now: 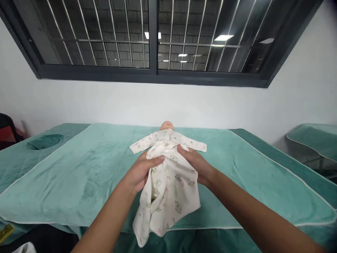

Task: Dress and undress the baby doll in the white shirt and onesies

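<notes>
Two hands hold printed white trousers

The trousers [179, 189] hang over the near part of the green bed cover [105, 168]. The left hand [140, 170] pinches one side of the waist; the right hand [196, 163] pinches the other side. Beyond them lies a doll [166, 125] in a long-sleeved top [147, 142].

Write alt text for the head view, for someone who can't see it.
Two bare hands, left and right, grip white printed cloth before a doll in a patterned long-sleeved top, lying on a green-covered bed below a barred window.
</notes>
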`<state>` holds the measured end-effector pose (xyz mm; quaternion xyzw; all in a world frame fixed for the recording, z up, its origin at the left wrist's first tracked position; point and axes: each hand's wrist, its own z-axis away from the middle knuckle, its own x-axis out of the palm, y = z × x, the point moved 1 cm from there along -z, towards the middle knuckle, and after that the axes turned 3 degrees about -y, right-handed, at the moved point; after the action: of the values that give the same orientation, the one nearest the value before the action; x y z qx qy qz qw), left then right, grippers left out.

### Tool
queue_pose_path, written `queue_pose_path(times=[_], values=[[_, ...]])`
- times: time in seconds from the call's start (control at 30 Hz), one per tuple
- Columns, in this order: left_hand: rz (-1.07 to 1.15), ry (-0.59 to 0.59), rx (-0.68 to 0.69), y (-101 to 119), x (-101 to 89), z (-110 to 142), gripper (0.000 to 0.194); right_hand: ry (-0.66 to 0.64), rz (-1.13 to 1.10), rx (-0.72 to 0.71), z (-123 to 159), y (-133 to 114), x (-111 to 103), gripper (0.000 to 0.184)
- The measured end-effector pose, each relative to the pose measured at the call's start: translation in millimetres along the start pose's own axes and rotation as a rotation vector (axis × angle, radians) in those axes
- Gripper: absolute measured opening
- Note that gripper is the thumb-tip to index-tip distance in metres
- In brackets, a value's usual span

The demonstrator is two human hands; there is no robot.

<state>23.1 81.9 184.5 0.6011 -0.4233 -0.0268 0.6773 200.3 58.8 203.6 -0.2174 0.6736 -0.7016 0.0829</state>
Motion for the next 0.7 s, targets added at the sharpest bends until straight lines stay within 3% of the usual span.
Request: queue_pose_path(times=[0.1,0.17,0.23,0.33,0.4,0.57,0.63,0.7], values=[[0.100,0.110,0.084,-11,-0.7,-4,0.058,-0.236,0.158,0.178,7,13,1,0.050],[0.126,0.124,0.054,-21,-1.7,-1,0.055,-0.306,0.163,0.198,11,18,-2,0.047],[0.121,0.055,-0.034,-28,-4.3,6,0.054,-0.218,0.031,0.106,11,19,-8,0.044],[0.017,-0.151,-0.215,-34,-7.5,19,0.059,-0.061,-0.188,-0.032,11,23,-14,0.047],[-0.044,-0.185,-0.279,-34,-8.1,23,0.060,-0.004,-0.276,-0.045,14,31,-14,0.048],[-0.097,0.126,-0.202,-33,-10.9,19,0.046,0.003,-0.180,0.103,35,73,-8,0.045],[-0.221,0.181,-0.264,-38,-14.3,19,0.042,0.056,-0.117,0.144,47,96,-8,0.041],[-0.430,0.161,-0.323,-46,-17.7,21,0.031,0.191,-0.077,0.120,59,121,-13,0.033]])
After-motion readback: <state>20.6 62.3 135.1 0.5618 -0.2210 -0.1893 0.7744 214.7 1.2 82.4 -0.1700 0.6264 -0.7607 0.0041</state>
